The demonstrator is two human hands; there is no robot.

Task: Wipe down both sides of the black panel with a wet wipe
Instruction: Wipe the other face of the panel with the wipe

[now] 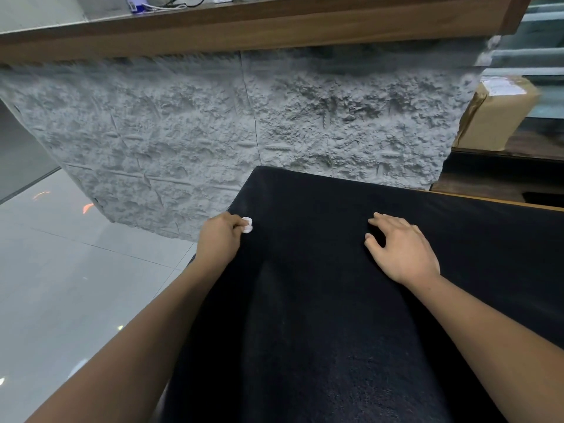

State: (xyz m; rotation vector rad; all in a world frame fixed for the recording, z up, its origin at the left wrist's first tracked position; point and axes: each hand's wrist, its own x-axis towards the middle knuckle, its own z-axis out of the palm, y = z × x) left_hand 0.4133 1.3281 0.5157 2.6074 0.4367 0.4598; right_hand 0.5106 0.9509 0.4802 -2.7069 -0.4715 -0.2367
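Observation:
A large black panel (320, 300) with a fuzzy, felt-like face fills the lower middle and right of the view, its far edge near the stone wall. My left hand (218, 238) sits at the panel's left edge and pinches a small balled-up white wet wipe (247, 225) against the surface. My right hand (403, 247) rests on the panel further right, fingers spread and lightly bent, holding nothing.
A rough grey stone-textured counter front (244, 123) stands just beyond the panel under a wooden top (274, 22). A taped cardboard parcel (494, 111) sits at the right on a dark wooden surface. Glossy grey floor tiles (76, 285) lie at the left.

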